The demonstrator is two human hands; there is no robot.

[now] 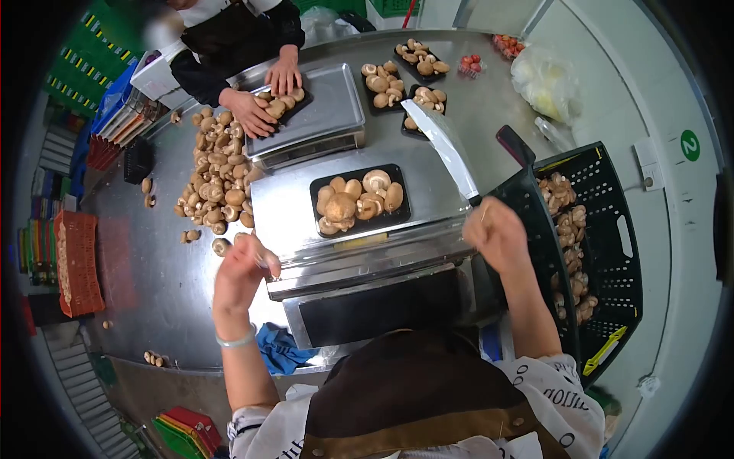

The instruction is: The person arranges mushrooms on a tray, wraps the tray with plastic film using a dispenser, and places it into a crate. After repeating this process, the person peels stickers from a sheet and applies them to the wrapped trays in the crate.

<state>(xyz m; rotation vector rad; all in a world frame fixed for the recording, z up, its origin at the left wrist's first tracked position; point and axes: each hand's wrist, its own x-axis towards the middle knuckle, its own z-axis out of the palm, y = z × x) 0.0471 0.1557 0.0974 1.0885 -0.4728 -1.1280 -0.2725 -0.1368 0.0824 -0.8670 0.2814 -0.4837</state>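
A black tray of brown mushrooms (368, 200) rests on the metal top of a wrapping machine (367, 284) in front of me. Clear, glossy plastic film (382, 249) appears to stretch along its near side, between my two hands. My left hand (243, 277), slightly blurred, is closed at the left end of the film, beside the mushroom pile. At the opposite end my right hand (497, 231) is closed too, with fingers curled in. Just beyond it lies a long white strip with a dark end (447, 151). The film's edges are hard to make out.
Across the table a co-worker's hands (256, 113) touch a mushroom tray on a metal scale (329, 115). Loose mushrooms (218, 168) lie left; filled trays (384, 84) stand at the back. A dark green crate (623, 260) holds mushrooms on my right. A blue cloth (281, 348) lies near the edge.
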